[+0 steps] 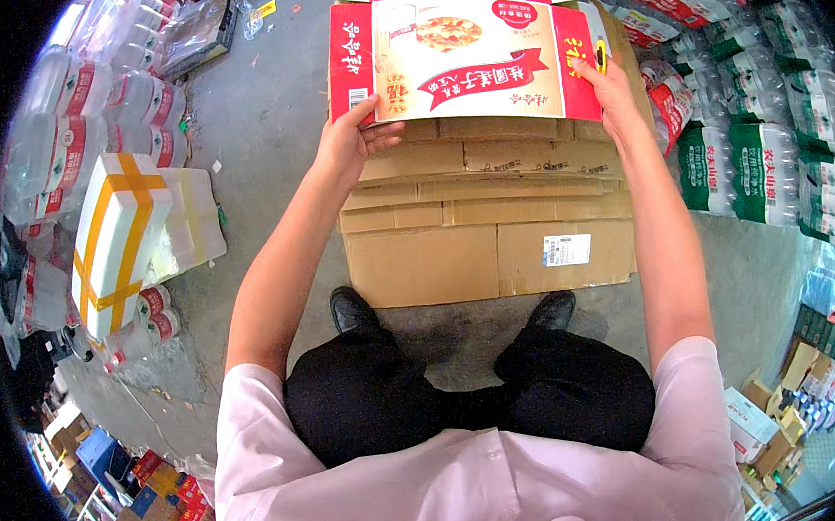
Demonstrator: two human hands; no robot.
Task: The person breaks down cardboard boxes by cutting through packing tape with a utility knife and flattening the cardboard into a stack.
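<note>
A flattened red and white printed carton [472, 73] lies over a stack of flattened brown cardboard [423, 265]. My left hand [356, 141] grips its near left corner, thumb on top and fingers curled beneath the edge. At the near right corner my right hand [616, 99] is closed on the carton's edge. A yellow utility knife [602, 55] rises from between the thumb and fingers of that same hand; whether its blade is out cannot be made out. On the front face of the brown stack is a white label [567, 250].
Wrapped packs of water bottles [755, 164] are piled at the right, and more red-labelled bottles [67, 159] at the left. White foam boxes with yellow tape [121, 242] stand at the left. My shoes [353, 309] are against the cardboard stack. Assorted boxes [154, 511] sit at the lower left.
</note>
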